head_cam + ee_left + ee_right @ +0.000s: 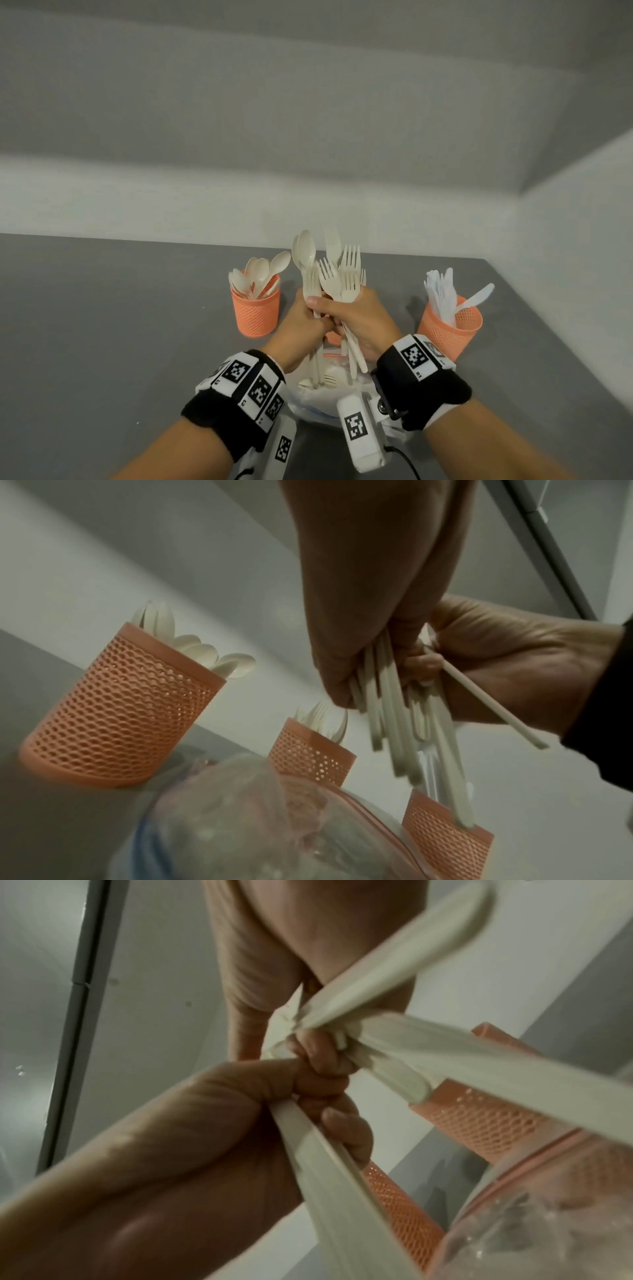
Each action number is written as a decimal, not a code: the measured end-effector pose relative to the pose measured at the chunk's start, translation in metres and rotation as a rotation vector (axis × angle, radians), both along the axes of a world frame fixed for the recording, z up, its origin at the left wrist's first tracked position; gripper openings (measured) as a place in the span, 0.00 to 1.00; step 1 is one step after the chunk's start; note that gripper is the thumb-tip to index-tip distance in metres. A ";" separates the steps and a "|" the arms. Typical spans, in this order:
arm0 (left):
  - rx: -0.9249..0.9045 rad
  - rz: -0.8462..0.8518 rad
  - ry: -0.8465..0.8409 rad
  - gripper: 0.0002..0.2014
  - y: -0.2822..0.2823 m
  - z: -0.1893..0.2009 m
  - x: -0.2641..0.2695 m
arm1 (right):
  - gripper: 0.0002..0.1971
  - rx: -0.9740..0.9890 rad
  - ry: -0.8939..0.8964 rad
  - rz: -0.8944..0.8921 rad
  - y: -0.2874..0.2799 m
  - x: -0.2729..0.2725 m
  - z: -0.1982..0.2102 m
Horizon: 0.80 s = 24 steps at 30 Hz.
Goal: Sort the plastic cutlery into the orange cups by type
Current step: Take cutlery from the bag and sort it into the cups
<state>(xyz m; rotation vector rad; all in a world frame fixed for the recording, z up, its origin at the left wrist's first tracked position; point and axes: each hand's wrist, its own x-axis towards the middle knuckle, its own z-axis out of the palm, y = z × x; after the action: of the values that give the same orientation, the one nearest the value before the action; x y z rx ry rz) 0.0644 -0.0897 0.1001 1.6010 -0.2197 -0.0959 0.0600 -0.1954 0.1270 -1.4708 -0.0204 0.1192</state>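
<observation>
We hold a mixed bundle (329, 274) upright over the bag (318, 397), both hands' grip — left (305, 322), right (363, 318) — curled round its handles, probably to pick types apart; spoon cup (255, 315) at ten o'clock on the bench (102, 325).

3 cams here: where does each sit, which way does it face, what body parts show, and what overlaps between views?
Head: on the head, facing forward and down; shows both forearms, left hand and right hand gripping the cutlery bundle, cups either side.
Left wrist: under the left wrist, facing up along the left hand; the right hand shows too.
Right wrist: under the right wrist, facing up along the right hand; the left hand shows too.
Shared: both wrist views see the bundle handles, orange cups and both hands.
</observation>
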 end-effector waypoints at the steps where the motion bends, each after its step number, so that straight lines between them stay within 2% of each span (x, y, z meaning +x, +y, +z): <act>1: 0.009 0.003 -0.013 0.17 -0.001 -0.001 0.003 | 0.11 0.002 0.001 0.009 0.000 0.000 0.000; 3: 0.008 -0.005 -0.001 0.21 -0.003 -0.002 0.003 | 0.13 0.019 0.013 0.020 -0.002 0.000 0.002; 5: -0.009 -0.037 0.057 0.29 -0.005 -0.004 0.004 | 0.11 0.071 0.066 0.021 -0.005 0.002 0.002; 6: -0.026 -0.059 0.085 0.28 -0.005 -0.004 0.004 | 0.09 0.107 0.086 0.017 -0.006 0.004 0.001; 8: -0.091 -0.107 0.145 0.19 -0.005 0.001 0.002 | 0.05 0.167 0.089 -0.002 -0.008 0.005 -0.003; 10: -0.135 -0.139 0.180 0.20 -0.005 0.008 -0.001 | 0.04 0.189 0.086 -0.004 -0.009 0.004 -0.006; 15: 0.021 -0.043 0.171 0.31 -0.007 -0.001 0.006 | 0.19 0.074 0.062 0.055 -0.008 0.000 -0.005; 18: 0.019 -0.017 0.149 0.29 -0.008 0.000 0.004 | 0.17 0.084 0.101 0.022 -0.010 0.003 -0.007; 20: 0.008 -0.042 0.155 0.33 -0.006 -0.001 0.004 | 0.16 0.092 0.145 0.004 -0.010 0.004 -0.009; 23: -0.123 -0.107 0.215 0.38 -0.004 -0.003 0.005 | 0.17 0.140 0.182 0.010 -0.012 0.006 -0.010; 24: -0.173 -0.124 0.239 0.37 -0.004 -0.002 0.006 | 0.18 0.182 0.175 0.011 -0.014 0.007 -0.011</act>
<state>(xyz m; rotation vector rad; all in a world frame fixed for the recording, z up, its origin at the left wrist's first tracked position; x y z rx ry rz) 0.0707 -0.0938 0.0976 1.3890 -0.1375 -0.3530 0.0667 -0.2097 0.1158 -1.2748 0.1004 0.2484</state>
